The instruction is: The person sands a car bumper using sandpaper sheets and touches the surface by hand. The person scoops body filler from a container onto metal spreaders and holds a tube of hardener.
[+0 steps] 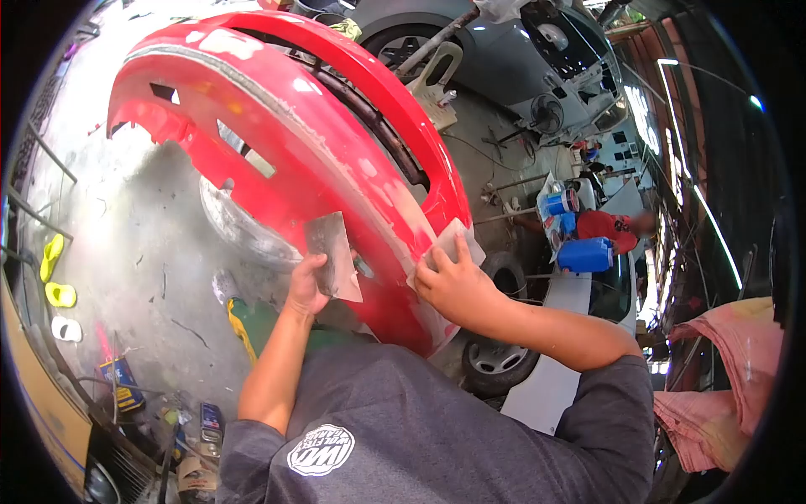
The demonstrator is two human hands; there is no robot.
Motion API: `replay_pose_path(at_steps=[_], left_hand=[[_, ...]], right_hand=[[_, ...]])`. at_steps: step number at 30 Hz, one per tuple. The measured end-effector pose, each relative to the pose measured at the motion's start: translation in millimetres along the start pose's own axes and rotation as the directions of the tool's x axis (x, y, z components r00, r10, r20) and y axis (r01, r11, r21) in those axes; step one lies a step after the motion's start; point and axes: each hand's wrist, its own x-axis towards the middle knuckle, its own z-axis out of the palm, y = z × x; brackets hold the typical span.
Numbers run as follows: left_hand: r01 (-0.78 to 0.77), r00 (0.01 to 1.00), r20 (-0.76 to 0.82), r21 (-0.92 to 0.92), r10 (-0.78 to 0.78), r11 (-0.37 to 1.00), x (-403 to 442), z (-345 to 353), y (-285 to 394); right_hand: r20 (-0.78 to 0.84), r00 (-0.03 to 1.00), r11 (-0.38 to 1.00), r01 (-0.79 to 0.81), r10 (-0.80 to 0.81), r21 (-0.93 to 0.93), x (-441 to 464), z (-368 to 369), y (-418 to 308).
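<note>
A red car bumper (pixel 285 118), with pale sanded and filler patches, stretches diagonally in front of me. My left hand (pixel 307 281) grips a dark grey sheet of sandpaper (pixel 332 252) by its edge, thumb on its face, just in front of the bumper's lower part. Against the bumper's near end, my right hand (pixel 453 273) presses a pale sheet of sandpaper (pixel 464 238), its fingers partly spread over the sheet. That hand's thumb and the sheet's underside are hidden.
A bare wheel rim (pixel 239 223) lies under the bumper. Yellow slippers (pixel 55 265) and a blue can (pixel 122 382) are on the left floor. At right, a person in a red shirt (pixel 600 231) is near a blue container (pixel 585 254). A grey car (pixel 495 50) stands behind.
</note>
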Motion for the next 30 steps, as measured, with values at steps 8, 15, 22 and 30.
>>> replay_pose_path(at_steps=[8,15,22,30], left_hand=[[-0.068,0.984,-0.136,0.321,0.117,0.945,-50.3,2.0,28.4],[0.067,0.947,-0.289,0.610,0.142,0.789,-53.7,140.0,14.1],[0.163,0.957,-0.288,0.623,0.031,0.765,-48.3,244.9,-30.0],[0.024,0.964,-0.198,0.729,0.177,0.684,-67.5,285.1,-20.0]], right_hand=[[-0.133,0.967,0.858,-0.124,0.217,0.498,-46.8,-24.0,-10.5],[-0.442,0.590,0.362,0.256,0.676,0.896,-48.6,-17.6,-63.8],[-0.483,0.519,0.531,0.064,0.706,0.845,-69.7,-33.7,-82.0],[-0.220,0.467,0.283,-0.069,0.857,0.957,-91.7,-7.1,-107.3]])
